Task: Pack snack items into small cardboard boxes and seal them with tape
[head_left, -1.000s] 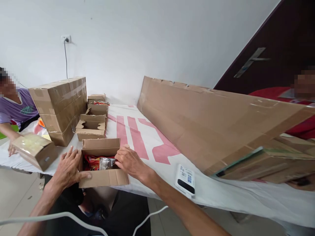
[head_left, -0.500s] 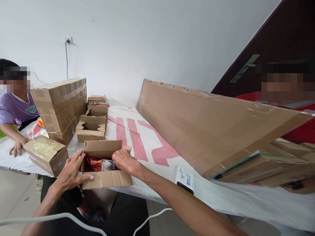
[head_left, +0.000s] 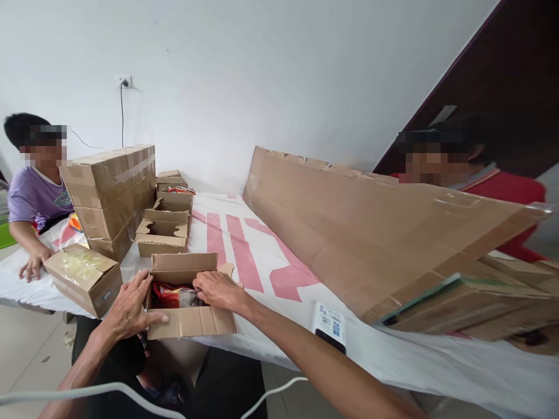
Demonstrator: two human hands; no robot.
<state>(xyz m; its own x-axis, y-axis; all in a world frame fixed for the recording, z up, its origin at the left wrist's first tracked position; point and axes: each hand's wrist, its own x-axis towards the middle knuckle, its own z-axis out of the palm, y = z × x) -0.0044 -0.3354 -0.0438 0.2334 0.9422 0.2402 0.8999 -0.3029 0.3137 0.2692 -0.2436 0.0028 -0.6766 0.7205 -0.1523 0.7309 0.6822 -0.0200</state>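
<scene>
An open cardboard box [head_left: 192, 324] stands at the table's near edge, its front flap folded out toward me and its back flap upright. My left hand [head_left: 131, 305] grips its left side, fingers along the rim and thumb over the front flap. Inside lie a shiny red packet [head_left: 168, 295] and a clear packet with greyish contents [head_left: 188, 298]. My right hand [head_left: 218, 289] reaches in over the right end, its curled fingers on the clear packet; the fingertips are partly hidden.
Beyond the box, open cardboard boxes [head_left: 162, 244] stand in a row beside stacked taped boxes [head_left: 107, 198]. A taped box [head_left: 85, 276] is near a co-worker's hand [head_left: 35, 263] at left. A large cardboard panel [head_left: 371, 233] and a phone [head_left: 329, 329] are at right; another person sits behind the panel.
My right hand has shifted slightly left, further over the clear packet. My left hand stays on the box. The person at right has moved left behind the panel; the view has tilted slightly.
</scene>
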